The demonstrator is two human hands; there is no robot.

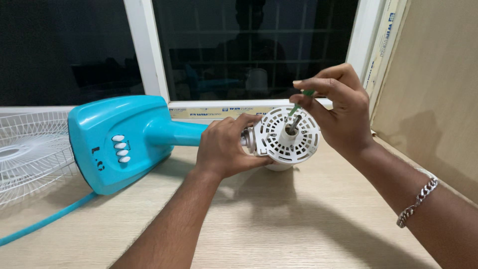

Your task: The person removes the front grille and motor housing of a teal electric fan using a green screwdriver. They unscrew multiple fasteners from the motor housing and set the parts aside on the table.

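Turquoise fan body (pixel 117 142) lay on the worktop (pixel 279 224), grille (pixel 30 154) already off beside it, while the left hand (pixel 226 147) gripped the white motor housing (pixel 287 135) and right-hand fingers (pixel 318 89) pinched a green screwdriver (pixel 301 102) at its face, apparently mid-disassembly.

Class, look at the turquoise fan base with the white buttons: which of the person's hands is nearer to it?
Left. The left hand grips the white motor housing just right of the turquoise fan base; the right hand is farther right, holding a green tool above the housing.
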